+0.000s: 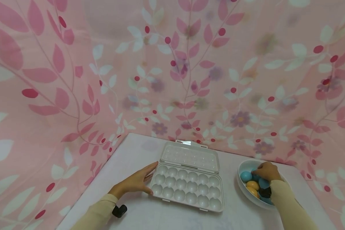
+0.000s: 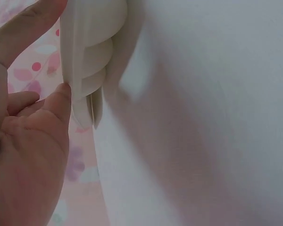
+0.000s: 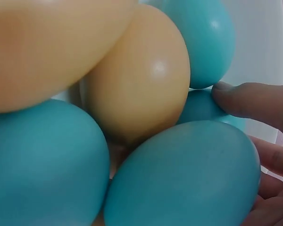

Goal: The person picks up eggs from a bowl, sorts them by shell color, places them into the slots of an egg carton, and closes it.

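A white egg carton (image 1: 187, 188) lies with its lid (image 1: 189, 156) folded back, showing rows of round hollows with nothing in them. My left hand (image 1: 135, 182) rests along its left side, fingers extended toward the hinge and thumb at the near corner. The left wrist view shows fingertips against the carton edge (image 2: 68, 47). To the right, my right hand (image 1: 266, 172) reaches into a white bowl (image 1: 242, 188) of blue and yellow eggs. Its thumb and fingers pinch a blue egg (image 3: 200, 104), partly hidden behind another blue egg (image 3: 184, 174) and beside a yellow egg (image 3: 141, 75).
A white cloth (image 1: 132, 217) covers the table. Pink flowered fabric (image 1: 189, 80) hangs along the back and sides. A black wrist device (image 1: 119, 211) shows by the left wrist, and another black device (image 1: 265, 192) by the right.
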